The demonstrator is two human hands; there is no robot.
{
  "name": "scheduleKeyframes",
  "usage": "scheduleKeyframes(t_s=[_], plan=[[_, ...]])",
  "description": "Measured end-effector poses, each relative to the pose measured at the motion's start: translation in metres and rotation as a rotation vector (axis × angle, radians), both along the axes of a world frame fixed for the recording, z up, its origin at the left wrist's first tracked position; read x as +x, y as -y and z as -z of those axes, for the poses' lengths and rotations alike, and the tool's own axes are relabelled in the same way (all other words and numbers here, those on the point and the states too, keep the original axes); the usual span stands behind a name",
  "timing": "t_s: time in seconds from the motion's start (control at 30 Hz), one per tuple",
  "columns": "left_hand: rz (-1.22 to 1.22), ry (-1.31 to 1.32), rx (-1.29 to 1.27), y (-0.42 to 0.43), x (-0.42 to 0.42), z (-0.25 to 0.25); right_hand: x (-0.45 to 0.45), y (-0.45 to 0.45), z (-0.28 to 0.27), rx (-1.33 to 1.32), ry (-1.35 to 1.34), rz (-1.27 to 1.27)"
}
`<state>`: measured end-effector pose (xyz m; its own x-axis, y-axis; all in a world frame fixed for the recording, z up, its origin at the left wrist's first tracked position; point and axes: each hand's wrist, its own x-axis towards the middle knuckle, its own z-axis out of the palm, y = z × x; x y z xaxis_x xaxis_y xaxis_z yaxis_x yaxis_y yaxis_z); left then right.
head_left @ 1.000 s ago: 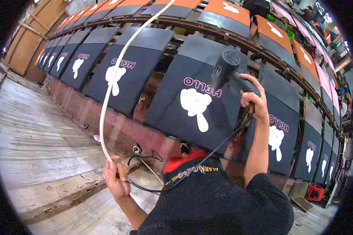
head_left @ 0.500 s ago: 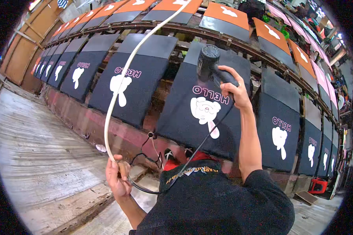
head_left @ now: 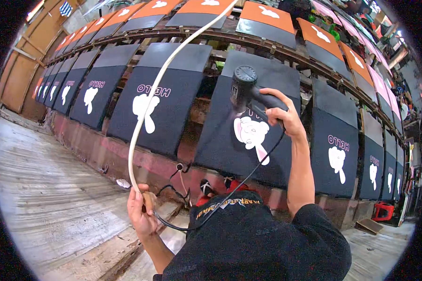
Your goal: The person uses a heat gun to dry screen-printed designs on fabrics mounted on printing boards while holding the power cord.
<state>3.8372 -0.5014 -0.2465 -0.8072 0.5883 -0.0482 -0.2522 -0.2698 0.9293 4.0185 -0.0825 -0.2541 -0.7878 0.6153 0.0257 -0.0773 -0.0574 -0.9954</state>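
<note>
The dryer (head_left: 242,88) is grasped by its handle in the right hand (head_left: 286,117), with the fingers curled around it. It is held above a black panel (head_left: 220,140), and its nozzle is directed down to the upper part of the white figure (head_left: 252,133); the pink lettering there is partly hidden by the dryer. Whether the panel is touched by the nozzle cannot be told.

In the left hand (head_left: 141,213), a tan connector (head_left: 148,202) is pinched between the thumb and the fingers. By it the white cable (head_left: 147,108), which is passed across the view in a curve, is joined to the black cord (head_left: 229,199), which is led up to the dryer.

Similar black panels with the same print are placed on both sides in a slanting row. Behind them, orange panels (head_left: 266,19) with white shapes are arranged. Below the row, a red ledge (head_left: 96,154) is seen, and two shoes (head_left: 206,187) are placed near it.
</note>
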Motion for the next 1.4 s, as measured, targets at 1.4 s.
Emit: scheduleKeyframes(t_s=[1.4], plan=[[0.009, 0.025, 0.017, -0.018, -0.006, -0.003, 0.025, -0.031, -0.001, 0.015, 0.008, 0.103]])
